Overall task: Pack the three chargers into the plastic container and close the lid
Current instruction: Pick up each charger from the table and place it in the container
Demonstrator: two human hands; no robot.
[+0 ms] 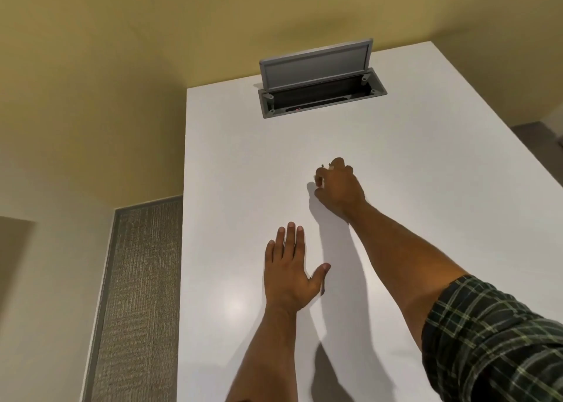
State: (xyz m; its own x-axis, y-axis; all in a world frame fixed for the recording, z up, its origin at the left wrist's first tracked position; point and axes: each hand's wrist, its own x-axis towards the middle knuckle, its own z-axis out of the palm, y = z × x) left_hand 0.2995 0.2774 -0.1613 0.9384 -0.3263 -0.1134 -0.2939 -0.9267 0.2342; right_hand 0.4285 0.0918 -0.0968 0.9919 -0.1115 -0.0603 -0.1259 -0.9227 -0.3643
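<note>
Right hand (339,188) clenched on small white charger (320,181), prongs showing. Left hand (288,267) flat, released, nearer than grip. No container in view; packing, lid pending.

A small white charger (321,180), prongs up, sits mostly hidden in a fist.

White table (396,249), grey flap (316,63), green plaid sleeve (493,340), yellow wall (122,51).
</note>
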